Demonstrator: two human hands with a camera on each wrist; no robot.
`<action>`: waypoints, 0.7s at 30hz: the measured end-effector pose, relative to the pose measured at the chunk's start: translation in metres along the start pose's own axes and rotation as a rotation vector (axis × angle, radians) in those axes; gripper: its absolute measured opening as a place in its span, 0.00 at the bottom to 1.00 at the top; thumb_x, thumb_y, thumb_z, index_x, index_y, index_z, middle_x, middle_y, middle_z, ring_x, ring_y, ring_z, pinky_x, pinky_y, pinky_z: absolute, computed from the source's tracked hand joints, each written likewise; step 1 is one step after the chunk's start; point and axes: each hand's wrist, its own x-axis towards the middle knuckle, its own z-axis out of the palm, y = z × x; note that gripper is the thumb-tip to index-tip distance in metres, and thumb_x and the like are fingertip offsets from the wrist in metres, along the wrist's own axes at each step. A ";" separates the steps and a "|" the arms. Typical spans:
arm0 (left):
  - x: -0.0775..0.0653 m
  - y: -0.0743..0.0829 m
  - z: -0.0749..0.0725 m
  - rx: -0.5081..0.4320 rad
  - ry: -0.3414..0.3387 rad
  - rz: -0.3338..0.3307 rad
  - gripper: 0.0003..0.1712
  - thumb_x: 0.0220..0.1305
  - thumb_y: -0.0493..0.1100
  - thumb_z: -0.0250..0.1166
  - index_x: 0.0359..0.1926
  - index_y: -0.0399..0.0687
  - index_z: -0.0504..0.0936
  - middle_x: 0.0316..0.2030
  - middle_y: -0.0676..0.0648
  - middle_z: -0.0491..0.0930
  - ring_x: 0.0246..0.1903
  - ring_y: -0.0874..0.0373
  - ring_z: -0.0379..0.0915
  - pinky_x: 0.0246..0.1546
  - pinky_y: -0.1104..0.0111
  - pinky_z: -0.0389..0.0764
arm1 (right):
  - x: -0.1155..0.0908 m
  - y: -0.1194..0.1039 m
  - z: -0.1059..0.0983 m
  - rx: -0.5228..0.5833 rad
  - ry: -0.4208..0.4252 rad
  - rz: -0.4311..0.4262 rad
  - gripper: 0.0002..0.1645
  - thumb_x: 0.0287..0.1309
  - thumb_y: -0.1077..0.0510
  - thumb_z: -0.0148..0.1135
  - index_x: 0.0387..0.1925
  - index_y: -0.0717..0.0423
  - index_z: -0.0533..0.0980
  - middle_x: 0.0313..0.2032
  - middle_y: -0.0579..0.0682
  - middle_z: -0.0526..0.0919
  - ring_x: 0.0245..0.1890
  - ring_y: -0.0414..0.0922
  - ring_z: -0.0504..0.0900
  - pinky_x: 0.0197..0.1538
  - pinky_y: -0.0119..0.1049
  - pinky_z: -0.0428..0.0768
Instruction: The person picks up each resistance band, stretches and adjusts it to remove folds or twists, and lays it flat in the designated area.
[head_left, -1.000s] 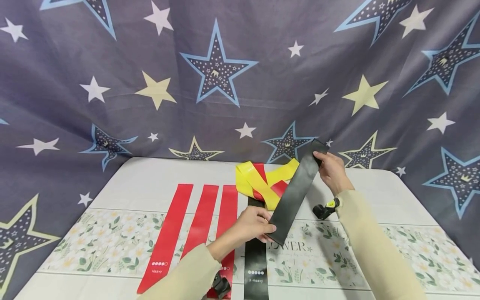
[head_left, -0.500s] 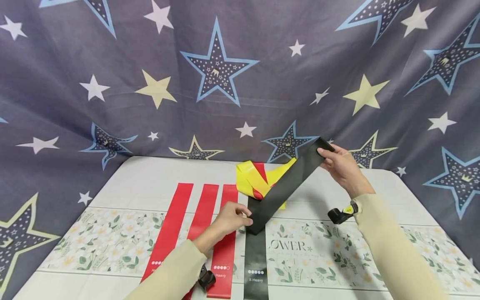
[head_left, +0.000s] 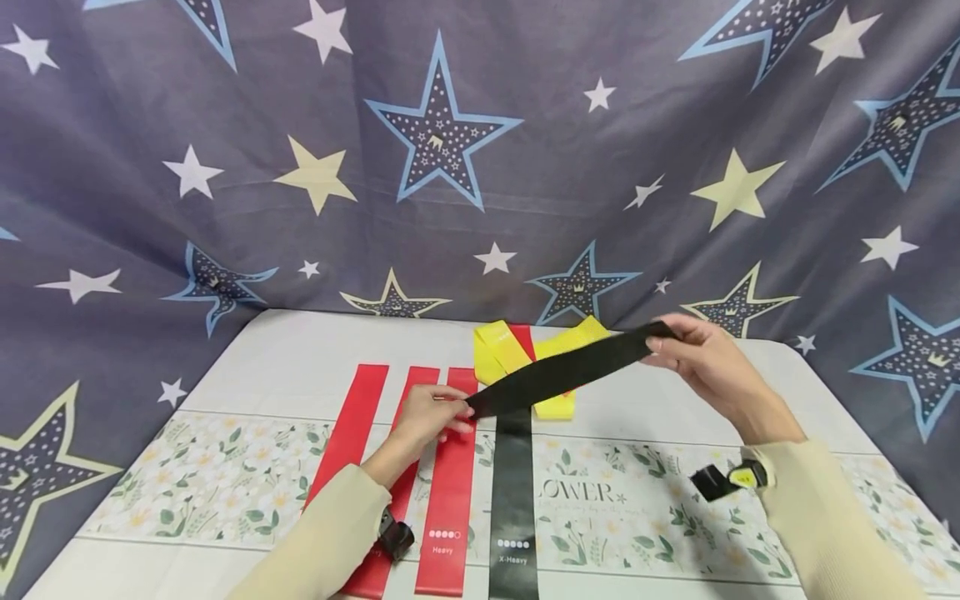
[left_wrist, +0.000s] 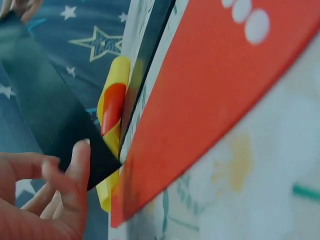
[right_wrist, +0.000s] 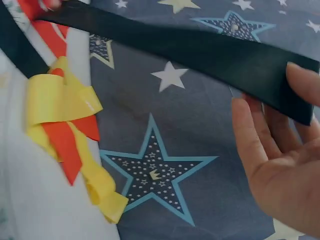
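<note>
A black resistance band stretches between both hands above the table, its right end higher than its left. My left hand pinches the left end over the red bands. With thumb and fingers, my right hand grips the other end; the right wrist view shows the thumb in front of the black band. Beneath lies a second black band, printed "X-Heavy". Left of it lie several red bands, one printed "Heavy". Behind the held band, a loose heap of yellow bands is mixed with red, partly hidden.
The white table has a floral strip across it with printed lettering. A dark star-patterned cloth hangs right behind its far edge. Each wrist carries a small black camera, such as the right one.
The held black band has swung from steeply slanted to nearly level. My left hand has moved left and slightly up, and my right hand has moved right and lower, so they are farther apart.
</note>
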 end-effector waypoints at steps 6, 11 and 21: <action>0.006 -0.004 -0.007 -0.273 0.063 0.014 0.19 0.65 0.41 0.61 0.52 0.33 0.79 0.34 0.42 0.85 0.31 0.54 0.85 0.25 0.74 0.82 | -0.031 0.024 0.006 -0.202 -0.146 -0.010 0.24 0.57 0.78 0.50 0.42 0.51 0.83 0.50 0.43 0.83 0.52 0.37 0.79 0.55 0.29 0.77; 0.010 -0.003 -0.008 -0.448 0.134 0.045 0.18 0.63 0.38 0.63 0.51 0.30 0.78 0.24 0.52 0.83 0.25 0.61 0.83 0.25 0.74 0.82 | -0.051 0.040 0.011 -0.325 -0.174 0.075 0.21 0.56 0.75 0.54 0.40 0.50 0.83 0.54 0.41 0.79 0.53 0.37 0.78 0.52 0.31 0.79; 0.014 0.001 -0.009 -0.481 0.198 0.137 0.16 0.59 0.27 0.60 0.50 0.28 0.78 0.22 0.54 0.81 0.19 0.64 0.78 0.26 0.71 0.82 | -0.076 0.063 0.013 -0.316 -0.101 0.308 0.12 0.58 0.67 0.60 0.39 0.52 0.84 0.50 0.37 0.80 0.50 0.34 0.79 0.47 0.31 0.81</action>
